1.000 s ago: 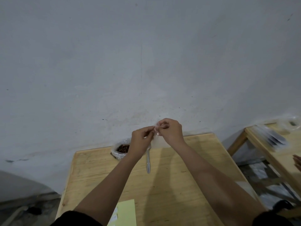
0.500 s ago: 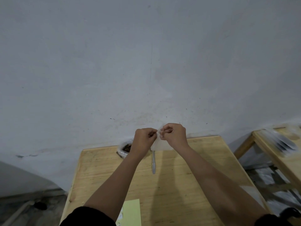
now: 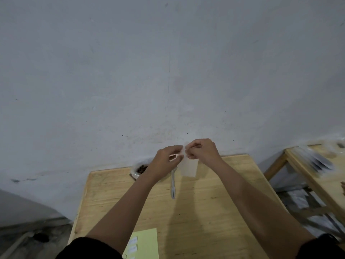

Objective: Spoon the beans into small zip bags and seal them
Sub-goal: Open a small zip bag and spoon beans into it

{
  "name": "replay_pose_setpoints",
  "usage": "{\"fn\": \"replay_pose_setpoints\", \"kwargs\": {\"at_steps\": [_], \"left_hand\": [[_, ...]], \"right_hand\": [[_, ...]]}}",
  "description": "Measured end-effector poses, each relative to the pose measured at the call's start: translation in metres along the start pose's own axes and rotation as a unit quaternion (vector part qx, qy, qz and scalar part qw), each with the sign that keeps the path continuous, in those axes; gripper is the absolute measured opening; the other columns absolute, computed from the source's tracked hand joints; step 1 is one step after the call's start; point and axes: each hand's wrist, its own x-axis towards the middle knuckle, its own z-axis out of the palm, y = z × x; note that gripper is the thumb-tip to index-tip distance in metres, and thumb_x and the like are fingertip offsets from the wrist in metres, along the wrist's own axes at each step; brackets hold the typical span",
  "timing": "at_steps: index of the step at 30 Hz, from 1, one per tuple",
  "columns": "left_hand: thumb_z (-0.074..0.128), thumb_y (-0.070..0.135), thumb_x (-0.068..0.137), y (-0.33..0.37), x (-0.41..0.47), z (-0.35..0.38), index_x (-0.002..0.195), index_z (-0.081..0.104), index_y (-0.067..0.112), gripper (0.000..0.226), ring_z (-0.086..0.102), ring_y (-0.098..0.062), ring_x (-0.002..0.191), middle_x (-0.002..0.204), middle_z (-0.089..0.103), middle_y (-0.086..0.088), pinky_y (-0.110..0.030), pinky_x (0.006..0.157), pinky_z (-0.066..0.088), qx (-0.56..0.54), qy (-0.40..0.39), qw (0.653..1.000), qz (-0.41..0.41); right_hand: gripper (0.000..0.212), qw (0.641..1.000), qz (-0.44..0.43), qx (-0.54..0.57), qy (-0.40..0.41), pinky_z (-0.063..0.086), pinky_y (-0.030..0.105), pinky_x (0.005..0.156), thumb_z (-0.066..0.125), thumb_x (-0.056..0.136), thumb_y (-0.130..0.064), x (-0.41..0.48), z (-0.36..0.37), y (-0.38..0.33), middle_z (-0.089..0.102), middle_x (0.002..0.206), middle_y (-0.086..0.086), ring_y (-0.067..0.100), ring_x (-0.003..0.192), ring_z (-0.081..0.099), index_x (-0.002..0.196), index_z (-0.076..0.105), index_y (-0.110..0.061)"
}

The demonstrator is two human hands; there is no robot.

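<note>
A small clear zip bag [image 3: 189, 168], thin, flat and rectangular, is hanging just above the far end of a pale, grainy wooden table [image 3: 214, 212]. The left hand [image 3: 165, 162] and right hand [image 3: 202, 151] are pinching its top edge with curled fingers. Below, a slim pale spoon [image 3: 173, 186] is lying beside brown beans [image 3: 142, 168] in a round plastic-lined container [image 3: 133, 173]. A yellow paper sheet [image 3: 147, 242] is lying at the near edge.
</note>
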Motion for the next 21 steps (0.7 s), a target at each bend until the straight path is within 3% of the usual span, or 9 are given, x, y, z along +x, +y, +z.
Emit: {"fn": "replay_pose_setpoints", "kwargs": {"at_steps": [4, 7, 10, 14, 17, 21], "left_hand": [[0.079, 0.055, 0.063, 0.007, -0.002, 0.002, 0.150, 0.006, 0.030, 0.116, 0.009, 0.006, 0.140, 0.155, 0.007, 0.021, -0.017, 0.110, 0.016, 0.050, -0.084, 0.995, 0.011], [0.082, 0.060, 0.052, 0.009, -0.002, -0.001, 0.147, -0.013, 0.035, 0.136, -0.013, 0.010, 0.138, 0.152, -0.018, 0.025, -0.016, 0.108, 0.007, 0.141, -0.103, 0.982, 0.064], [0.082, 0.054, 0.057, 0.011, 0.000, 0.000, 0.148, -0.009, 0.030, 0.131, -0.013, 0.012, 0.135, 0.148, -0.010, 0.028, -0.021, 0.112, 0.011, 0.205, -0.072, 0.972, 0.093], [0.079, 0.043, 0.069, 0.011, 0.001, 0.006, 0.148, 0.008, 0.023, 0.108, 0.013, -0.008, 0.141, 0.153, 0.014, 0.011, -0.041, 0.114, 0.028, 0.168, -0.026, 0.981, 0.094], [0.081, 0.053, 0.062, 0.015, 0.002, 0.016, 0.148, -0.001, 0.026, 0.122, 0.011, -0.007, 0.142, 0.154, 0.006, 0.015, -0.034, 0.114, 0.026, 0.140, -0.049, 0.985, 0.085], [0.084, 0.051, 0.057, 0.022, 0.007, 0.030, 0.148, -0.001, 0.022, 0.128, 0.016, -0.008, 0.139, 0.150, 0.007, 0.013, -0.030, 0.110, 0.031, 0.124, -0.018, 0.988, 0.087]], "right_hand": [[0.008, 0.997, -0.026, -0.057, -0.050, 0.059, 0.025, 0.066, 0.063, 0.077, 0.006, 0.003, -0.012, -0.018, 0.066, 0.065, 0.010, 0.020, 0.062, 0.066, 0.078, 0.069, 0.000], [0.015, 0.990, -0.047, -0.100, -0.085, 0.054, 0.016, 0.059, 0.060, 0.077, 0.006, 0.001, -0.019, -0.029, 0.066, 0.061, 0.007, 0.012, 0.055, 0.066, 0.076, 0.069, -0.006], [0.017, 0.982, -0.069, -0.149, -0.092, 0.054, 0.015, 0.059, 0.058, 0.076, 0.006, 0.000, -0.023, -0.036, 0.065, 0.061, 0.005, 0.010, 0.053, 0.064, 0.078, 0.070, -0.005], [0.021, 0.969, -0.095, -0.212, -0.087, 0.050, 0.014, 0.054, 0.056, 0.073, 0.008, -0.004, -0.028, -0.041, 0.057, 0.044, -0.012, 0.006, 0.047, 0.059, 0.070, 0.069, -0.008], [0.020, 0.966, -0.117, -0.219, -0.070, 0.052, 0.016, 0.055, 0.056, 0.072, 0.006, -0.007, -0.031, -0.043, 0.058, 0.049, -0.007, 0.007, 0.047, 0.059, 0.067, 0.068, -0.009], [0.018, 0.974, -0.129, -0.181, -0.048, 0.056, 0.018, 0.061, 0.058, 0.072, 0.007, -0.008, -0.037, -0.037, 0.056, 0.050, -0.004, 0.013, 0.051, 0.063, 0.069, 0.069, -0.007]]}}
